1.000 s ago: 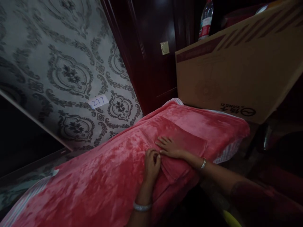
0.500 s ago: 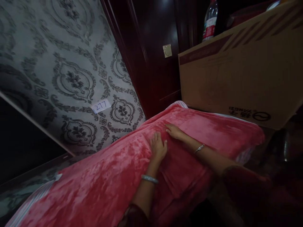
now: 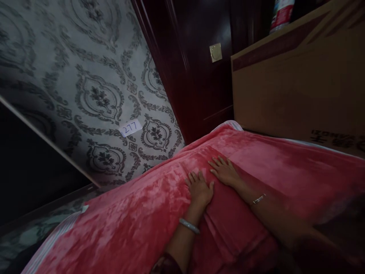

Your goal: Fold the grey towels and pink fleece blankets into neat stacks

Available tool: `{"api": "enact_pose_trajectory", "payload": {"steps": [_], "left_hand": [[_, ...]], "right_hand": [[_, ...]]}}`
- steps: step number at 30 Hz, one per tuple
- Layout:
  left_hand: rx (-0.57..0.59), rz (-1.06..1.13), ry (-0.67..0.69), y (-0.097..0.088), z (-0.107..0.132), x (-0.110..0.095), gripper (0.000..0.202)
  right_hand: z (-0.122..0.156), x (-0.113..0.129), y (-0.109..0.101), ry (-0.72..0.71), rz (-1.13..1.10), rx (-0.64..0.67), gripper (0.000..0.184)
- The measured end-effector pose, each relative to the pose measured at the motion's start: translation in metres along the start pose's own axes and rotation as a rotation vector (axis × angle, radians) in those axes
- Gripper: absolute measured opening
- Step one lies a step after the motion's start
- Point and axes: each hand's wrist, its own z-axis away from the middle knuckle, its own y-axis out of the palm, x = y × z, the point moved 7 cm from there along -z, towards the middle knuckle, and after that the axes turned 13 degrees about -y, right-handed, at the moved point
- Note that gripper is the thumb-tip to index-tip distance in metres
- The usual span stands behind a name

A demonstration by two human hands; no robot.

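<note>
A red plush blanket (image 3: 137, 224) spreads across a low surface with a striped cloth edge (image 3: 54, 238) showing at the left. My left hand (image 3: 200, 189) lies flat on the blanket with its fingers spread. Just to its right, my right hand (image 3: 224, 171) also rests palm down, fingers apart. Under and between the hands runs a smoother, darker folded part of the blanket, with creases (image 3: 221, 232) below it. Neither hand grips anything.
A large cardboard box (image 3: 288, 87) stands behind the blanket at the right, with a labelled bottle (image 3: 282, 15) above its edge. Patterned wallpaper (image 3: 99, 99) bears a paper marked 277 (image 3: 130, 128). A dark red wooden panel (image 3: 199, 87) rises at the back.
The view has shifted, so the box and bottle sit further right. My right hand's fingers are now spread flatter, and both hands still lie on the blanket.
</note>
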Motion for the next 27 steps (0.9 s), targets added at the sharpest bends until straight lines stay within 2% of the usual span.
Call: {"api": "enact_pose_trajectory", "payload": {"steps": [6, 8, 11, 14, 17, 23, 25, 27], "left_hand": [[-0.045, 0.059, 0.069, -0.017, -0.054, -0.027, 0.071], [-0.035, 0.043, 0.031, -0.011, -0.071, -0.023, 0.069], [-0.016, 0.007, -0.084, 0.005, -0.087, -0.006, 0.074], [0.008, 0.002, -0.132, 0.015, -0.094, 0.006, 0.083], [0.063, -0.006, -0.136, 0.015, -0.1, 0.018, 0.086], [0.104, -0.015, -0.099, -0.006, -0.104, 0.054, 0.067], [0.097, -0.017, -0.101, -0.014, -0.095, 0.059, 0.065], [0.058, -0.026, -0.107, -0.024, -0.08, 0.054, 0.067]], "right_hand": [[0.001, -0.002, 0.005, -0.001, -0.022, -0.012, 0.055], [0.001, -0.002, 0.006, -0.014, -0.025, -0.016, 0.056], [0.001, -0.004, 0.007, -0.022, -0.039, -0.021, 0.057], [0.0, -0.006, 0.01, -0.013, -0.071, -0.023, 0.058], [0.0, -0.007, 0.01, -0.002, -0.098, -0.014, 0.059], [0.003, -0.002, -0.003, 0.002, -0.128, 0.006, 0.059], [0.004, -0.001, -0.007, 0.005, -0.123, 0.014, 0.059], [0.004, -0.002, -0.008, 0.008, -0.118, 0.016, 0.059]]}}
